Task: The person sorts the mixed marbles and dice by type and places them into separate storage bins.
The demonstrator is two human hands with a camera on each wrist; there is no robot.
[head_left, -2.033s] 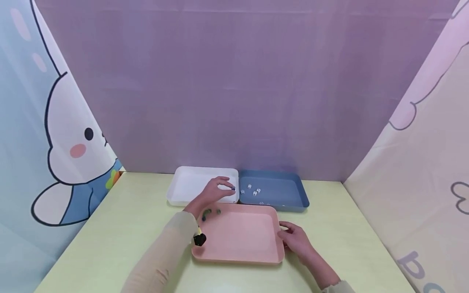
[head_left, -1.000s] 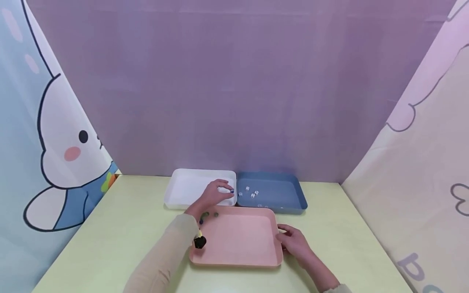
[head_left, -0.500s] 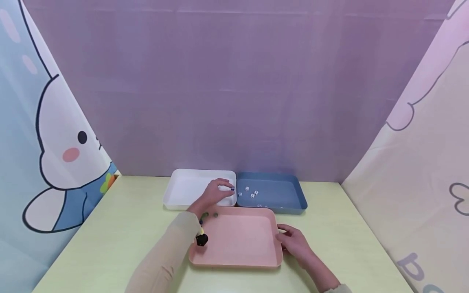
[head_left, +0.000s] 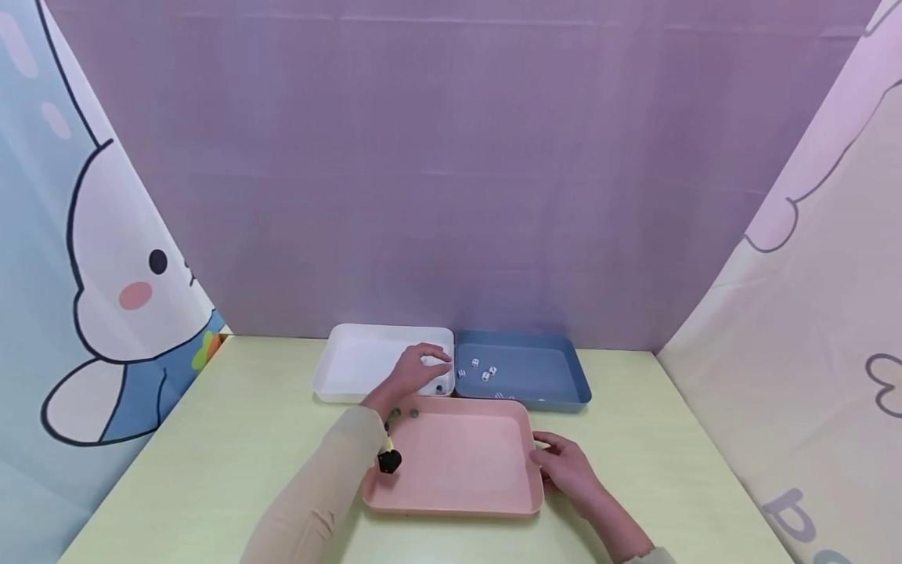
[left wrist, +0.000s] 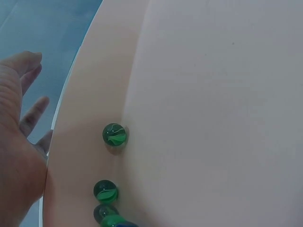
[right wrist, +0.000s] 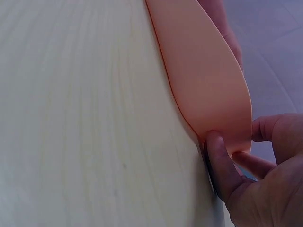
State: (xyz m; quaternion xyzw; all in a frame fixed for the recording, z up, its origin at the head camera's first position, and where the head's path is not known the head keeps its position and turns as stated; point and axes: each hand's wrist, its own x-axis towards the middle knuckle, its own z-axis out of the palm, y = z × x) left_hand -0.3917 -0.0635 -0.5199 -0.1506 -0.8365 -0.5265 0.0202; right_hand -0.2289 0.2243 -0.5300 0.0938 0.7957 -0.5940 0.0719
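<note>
Over the right end of the white tray [head_left: 345,364] my left hand [head_left: 411,372] holds nothing, its thumb and index finger spread apart. A small dark marble [head_left: 440,388] lies in that tray below the fingers. The pink tray [head_left: 465,458] stands in front, and my right hand [head_left: 569,466] grips its right wall, thumb and fingers on either side. In the left wrist view, a green-swirled marble [left wrist: 114,135] rests by the pink tray's wall, near a second green marble [left wrist: 105,191]. More marbles, one partly blue, are cut off at that view's lower edge.
Right of the white tray a blue tray [head_left: 550,372] holds several white dice [head_left: 486,376]. All three trays stand close together on a pale yellow table [head_left: 176,454]. A purple cloth [head_left: 451,172] hangs behind. A black device [head_left: 389,460] sits at my left wrist.
The blue marble pinched in my left hand has been let go and now lies in the white tray. The thumb and finger have parted. My right hand keeps its grip on the pink tray.
</note>
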